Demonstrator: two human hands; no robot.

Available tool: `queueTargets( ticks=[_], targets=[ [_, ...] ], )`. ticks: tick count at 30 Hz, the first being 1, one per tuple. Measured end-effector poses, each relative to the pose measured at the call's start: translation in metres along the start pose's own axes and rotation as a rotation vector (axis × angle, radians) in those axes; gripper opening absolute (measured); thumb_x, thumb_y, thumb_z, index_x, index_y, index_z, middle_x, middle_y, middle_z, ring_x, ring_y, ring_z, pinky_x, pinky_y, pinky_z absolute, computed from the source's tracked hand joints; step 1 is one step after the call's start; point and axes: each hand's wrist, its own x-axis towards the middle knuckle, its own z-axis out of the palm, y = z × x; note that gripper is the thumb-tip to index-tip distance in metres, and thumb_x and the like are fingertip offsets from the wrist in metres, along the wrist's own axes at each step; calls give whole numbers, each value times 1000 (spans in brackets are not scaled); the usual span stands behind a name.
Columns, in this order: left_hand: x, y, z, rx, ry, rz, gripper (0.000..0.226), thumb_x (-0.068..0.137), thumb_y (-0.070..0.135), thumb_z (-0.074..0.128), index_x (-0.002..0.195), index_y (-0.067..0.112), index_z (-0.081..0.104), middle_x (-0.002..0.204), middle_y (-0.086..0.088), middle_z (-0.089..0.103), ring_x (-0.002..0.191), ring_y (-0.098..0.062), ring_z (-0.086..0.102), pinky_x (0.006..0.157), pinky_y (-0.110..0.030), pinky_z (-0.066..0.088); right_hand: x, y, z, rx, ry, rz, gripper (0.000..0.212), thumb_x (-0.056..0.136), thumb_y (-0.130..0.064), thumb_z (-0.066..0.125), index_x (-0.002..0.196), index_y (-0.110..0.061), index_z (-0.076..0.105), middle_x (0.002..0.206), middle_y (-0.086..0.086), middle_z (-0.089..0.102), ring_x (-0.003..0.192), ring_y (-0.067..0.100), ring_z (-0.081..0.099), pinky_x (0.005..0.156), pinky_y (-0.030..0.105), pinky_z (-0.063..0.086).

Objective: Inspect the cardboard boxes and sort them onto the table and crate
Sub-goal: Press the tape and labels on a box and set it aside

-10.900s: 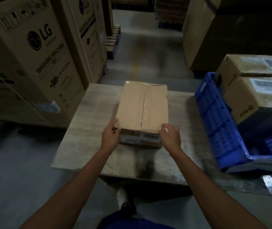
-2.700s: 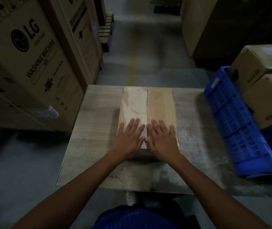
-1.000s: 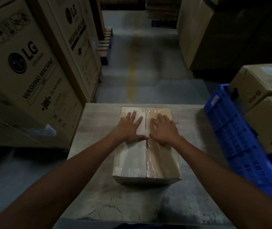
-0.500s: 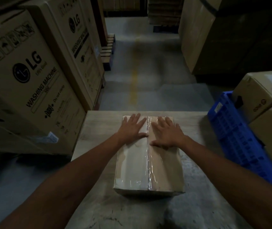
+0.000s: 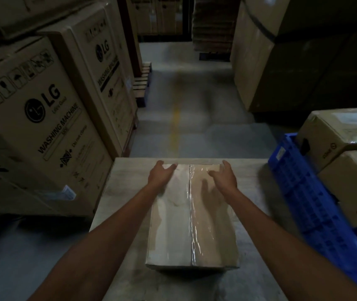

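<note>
Head view, looking down along both bare forearms: the left hand (image 5: 161,175) is over the far left corner of the cardboard box (image 5: 191,224), with its fingers loosely curved, the thumb held apart and pointing inward, and nothing closed in it. The right hand (image 5: 224,178) mirrors it over the far right corner, half spread with the thumb apart, and it throws a shadow on the box top beneath the palm, so the palm is lifted off the cardboard. Both hands are blurred, and I cannot tell whether the fingertips touch the far edge of the box. The box lies flat about midway between the left and right edges of the worktop (image 5: 125,192), its long sides running from the near edge toward the far edge and its far end close to the far edge. A strip of clear tape (image 5: 191,235) shines along the centre seam of its top. Just beside the right edge of the worktop is a blue crate (image 5: 303,192), holding two stacked cartons (image 5: 336,135), each bearing a white label. Left of the worktop, on the floor, tall washing machine cartons (image 5: 43,118) stand in a row. A wooden pallet (image 5: 142,83) lies behind them, and a faded yellow line (image 5: 174,118) runs up the aisle floor.
</note>
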Motion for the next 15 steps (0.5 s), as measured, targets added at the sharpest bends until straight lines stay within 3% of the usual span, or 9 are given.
queueTargets(
  ticks=[3,6,8,11,15],
  targets=[
    [-10,18,-12,-12,88,37,75,87,63,60,142,13,48,145,-19,48,127,-38,52,107,-44,44,-13,-21,-5,69,141,-45,68,88,-19,69,150,-22,44,149,8,50,133,29,51,106,37,43],
    [-26,51,-36,33,180,99,62,95,61,48,135,14,52,143,-20,44,123,-39,52,105,-45,43,-26,-52,-13,197,273,-104,50,91,-35,66,140,-31,56,138,6,55,124,27,55,106,46,47],
    [-42,70,-53,29,253,169,54,99,56,46,132,14,54,140,-19,41,124,-37,50,106,-41,41,-35,-72,-19,219,331,-136,29,92,-45,65,120,-38,63,130,5,57,116,26,57,101,48,50],
    [-72,81,-68,-60,370,295,40,98,50,53,124,19,56,129,-11,36,109,-30,55,97,-37,49,-53,-93,-24,331,368,-159,7,94,-31,68,99,-33,64,124,4,50,111,23,56,95,40,54],
    [-99,66,-71,-151,438,414,30,97,34,61,122,18,56,120,-1,27,109,-17,49,82,-23,50,-79,-89,-21,394,387,-208,12,92,-14,67,100,-22,65,122,5,49,108,19,55,93,34,53]
  ],
)
